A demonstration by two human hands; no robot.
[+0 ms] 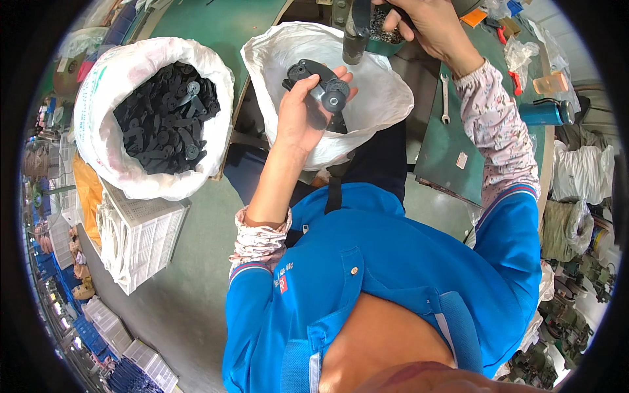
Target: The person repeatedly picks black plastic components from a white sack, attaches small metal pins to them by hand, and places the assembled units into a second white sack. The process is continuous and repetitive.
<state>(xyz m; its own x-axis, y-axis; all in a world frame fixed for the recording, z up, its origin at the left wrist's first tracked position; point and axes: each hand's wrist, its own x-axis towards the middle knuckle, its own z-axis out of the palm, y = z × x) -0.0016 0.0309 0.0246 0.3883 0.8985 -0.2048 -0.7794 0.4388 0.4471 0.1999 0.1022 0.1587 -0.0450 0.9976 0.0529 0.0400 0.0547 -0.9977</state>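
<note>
Several black plastic parts with round discs at their ends (pixel 319 85) lie in my left hand (pixel 300 118), its thumb pressed over them. That hand is above the mouth of a white woven sack (pixel 386 98), where a few dark pieces show at the bottom. My right hand (pixel 426 29) is at the top edge, its fingers curled around a black handle (pixel 401 14), partly cut off by the frame. Just left of it a dark, worn cylindrical machine part (pixel 356 39) hangs down. Behind it, a green container (pixel 384 46) holds small metal bits.
At the left, another white sack (pixel 88 124) full of black parts stands beside a white plastic crate (pixel 154 245). A green bench (pixel 445 157) on the right bears a wrench (pixel 445 98), a blue bottle (pixel 544 112) and red-handled tools (pixel 515 84).
</note>
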